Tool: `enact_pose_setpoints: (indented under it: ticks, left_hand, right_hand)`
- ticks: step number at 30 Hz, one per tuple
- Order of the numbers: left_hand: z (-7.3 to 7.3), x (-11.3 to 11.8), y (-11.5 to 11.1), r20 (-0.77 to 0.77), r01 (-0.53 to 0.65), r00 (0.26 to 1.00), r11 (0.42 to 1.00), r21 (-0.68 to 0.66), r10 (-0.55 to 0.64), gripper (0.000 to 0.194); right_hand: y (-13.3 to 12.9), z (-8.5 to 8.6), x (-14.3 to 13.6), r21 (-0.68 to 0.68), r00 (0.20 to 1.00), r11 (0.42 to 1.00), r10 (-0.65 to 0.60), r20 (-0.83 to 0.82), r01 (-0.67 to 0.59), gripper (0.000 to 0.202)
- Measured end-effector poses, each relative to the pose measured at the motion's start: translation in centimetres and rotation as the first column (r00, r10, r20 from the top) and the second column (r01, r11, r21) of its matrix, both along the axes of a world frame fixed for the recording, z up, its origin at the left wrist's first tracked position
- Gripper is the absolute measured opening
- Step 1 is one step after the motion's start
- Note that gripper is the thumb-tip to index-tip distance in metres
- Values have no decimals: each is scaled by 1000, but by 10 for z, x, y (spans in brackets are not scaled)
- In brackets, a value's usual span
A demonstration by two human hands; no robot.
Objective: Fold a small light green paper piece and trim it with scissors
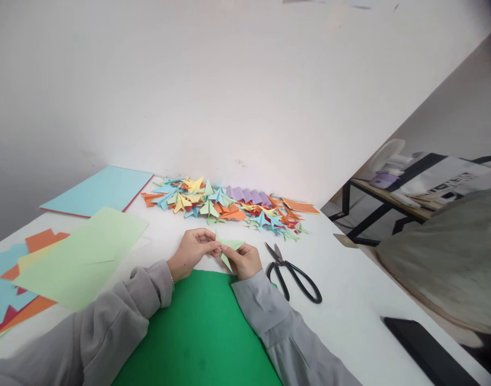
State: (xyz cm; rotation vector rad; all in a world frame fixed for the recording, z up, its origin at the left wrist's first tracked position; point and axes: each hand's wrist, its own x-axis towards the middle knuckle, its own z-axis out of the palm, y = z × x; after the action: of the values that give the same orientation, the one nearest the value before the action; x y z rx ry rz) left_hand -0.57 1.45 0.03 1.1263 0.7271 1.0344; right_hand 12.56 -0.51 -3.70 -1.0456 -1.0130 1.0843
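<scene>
A small folded light green paper piece (233, 244) with pointed wings is held between both hands, just above the far edge of a green sheet (200, 332). My left hand (193, 252) pinches its left side, thumb and fingers together. From the right, my right hand (245, 260) grips it with the thumb on top. Beyond the hands lies a long pile of folded paper pieces (229, 210) in orange, blue, yellow, green and purple. Black-handled scissors (293, 273) rest with blades apart to the right of my right hand.
Light green sheets (88, 252) overlap coloured paper scraps on the left. A light blue sheet (100, 190) lies behind them near the wall. At the lower right is a black flat object (428, 351); a shelf (390, 199) with items stands beyond the white table.
</scene>
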Motion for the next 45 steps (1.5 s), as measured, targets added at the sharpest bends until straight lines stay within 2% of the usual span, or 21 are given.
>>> enact_pose_setpoints:
  ticks: [10,17,23,30,40,45]
  left_hand:
    - [-1,0,2,8,-6,1000,997,-82,6,25]
    - [-2,0,3,-4,-38,999,998,-54,38,25]
    - [-1,1,2,-8,-43,999,998,-49,42,26]
    - [-3,0,3,-29,-29,999,999,-44,27,26]
    - [-3,-2,4,42,67,997,994,-89,-63,32]
    - [-1,-1,3,1,11,1000,999,-50,-11,33]
  right_hand:
    - [0,-2,0,7,999,1000,2,38,-2,21]
    - [0,-2,3,-145,1000,989,-22,10,23,32]
    - [0,-2,2,-137,1000,991,-15,0,15,31]
    - [-2,1,2,-29,983,999,-12,182,18,28]
    - [-7,12,0,-3,972,1000,0,234,1,25]
    - [-12,19,-2,-19,959,999,39,282,-35,25]
